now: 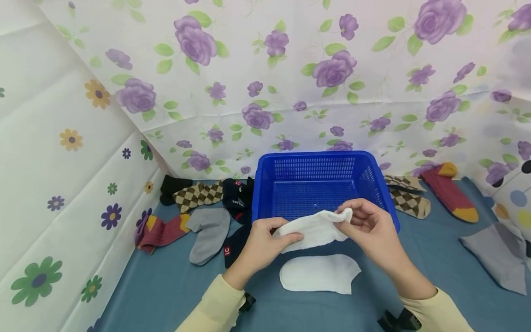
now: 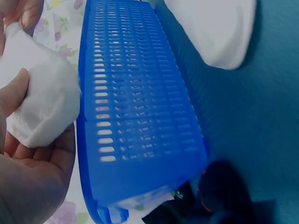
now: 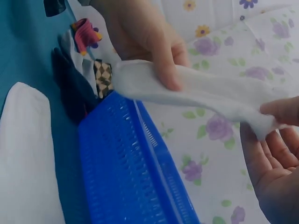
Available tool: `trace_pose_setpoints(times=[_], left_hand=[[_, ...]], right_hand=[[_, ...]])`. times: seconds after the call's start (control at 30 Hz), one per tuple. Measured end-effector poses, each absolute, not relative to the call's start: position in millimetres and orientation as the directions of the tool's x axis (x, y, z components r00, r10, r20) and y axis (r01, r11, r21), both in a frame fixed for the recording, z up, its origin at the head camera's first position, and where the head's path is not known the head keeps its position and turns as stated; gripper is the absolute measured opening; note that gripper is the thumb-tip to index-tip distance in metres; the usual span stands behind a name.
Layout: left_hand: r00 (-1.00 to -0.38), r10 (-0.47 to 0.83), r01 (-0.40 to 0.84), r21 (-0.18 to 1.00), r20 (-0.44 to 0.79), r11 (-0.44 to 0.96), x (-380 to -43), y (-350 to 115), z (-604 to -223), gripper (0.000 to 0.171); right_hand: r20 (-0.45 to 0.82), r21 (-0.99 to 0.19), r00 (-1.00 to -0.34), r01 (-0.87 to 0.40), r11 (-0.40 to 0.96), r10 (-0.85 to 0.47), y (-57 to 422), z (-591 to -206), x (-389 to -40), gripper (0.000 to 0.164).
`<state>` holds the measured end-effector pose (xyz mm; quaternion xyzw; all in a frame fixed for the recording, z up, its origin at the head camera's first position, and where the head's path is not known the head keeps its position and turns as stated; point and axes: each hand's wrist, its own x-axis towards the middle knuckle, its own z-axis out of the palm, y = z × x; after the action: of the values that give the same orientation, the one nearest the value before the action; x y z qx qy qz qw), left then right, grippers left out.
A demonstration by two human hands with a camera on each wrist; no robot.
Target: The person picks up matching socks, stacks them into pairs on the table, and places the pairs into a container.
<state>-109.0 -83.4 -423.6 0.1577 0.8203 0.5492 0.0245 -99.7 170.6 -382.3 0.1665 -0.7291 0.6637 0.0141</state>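
A white sock [image 1: 313, 230] is stretched between both hands above the near rim of a blue basket [image 1: 265, 184]. My left hand [image 1: 265, 244] pinches its toe end, thumb on top and fingers beneath, as the left wrist view shows with the sock [image 2: 44, 88]. At the cuff end my right hand [image 1: 371, 230] pinches the opening between thumb and fingers; the right wrist view shows the bunched cuff beside the right hand [image 3: 275, 154]. A second white sock [image 1: 319, 273] lies flat on the blue cloth in front of the basket.
Left of the basket lie dark socks [image 1: 238, 203], a grey sock [image 1: 210, 235], a checkered sock [image 1: 201, 194] and a red-and-yellow pair [image 1: 163, 233]. On its right are checkered socks [image 1: 408, 203], a red-and-yellow sock [image 1: 452, 193] and a grey sock [image 1: 498, 256]. Flowered sheeting [image 1: 290, 92] hangs behind.
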Motion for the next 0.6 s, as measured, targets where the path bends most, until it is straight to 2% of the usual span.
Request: trace_pose_setpoints(times=[0.17,0.27,0.4,0.5,0.6], left_hand=[[-0.952,0.278,0.223,0.917,0.132,0.329,-104,-90,-420,0.016],[-0.952,0.280,0.209,0.930,0.123,0.302,-99,-90,-409,0.013],[-0.946,0.289,0.228,0.933,0.145,0.279,-94,-93,-396,0.020],[-0.935,0.304,0.259,0.940,0.185,0.223,-92,-95,-391,0.031],[-0.924,0.308,0.288,0.943,0.228,0.169,-92,-97,-390,0.028]], right_hand=[[0.352,-0.935,-0.910,-0.351,-0.047,-0.219,177,-389,-99,0.051],[0.404,-0.913,-0.895,-0.407,-0.026,-0.187,179,-392,-96,0.041],[0.391,-0.903,-0.912,-0.406,0.139,-0.124,181,-395,-90,0.017],[0.391,-0.883,-0.915,-0.404,0.239,-0.100,183,-395,-86,0.016],[0.397,-0.869,-0.911,-0.413,0.271,-0.114,185,-396,-82,0.019]])
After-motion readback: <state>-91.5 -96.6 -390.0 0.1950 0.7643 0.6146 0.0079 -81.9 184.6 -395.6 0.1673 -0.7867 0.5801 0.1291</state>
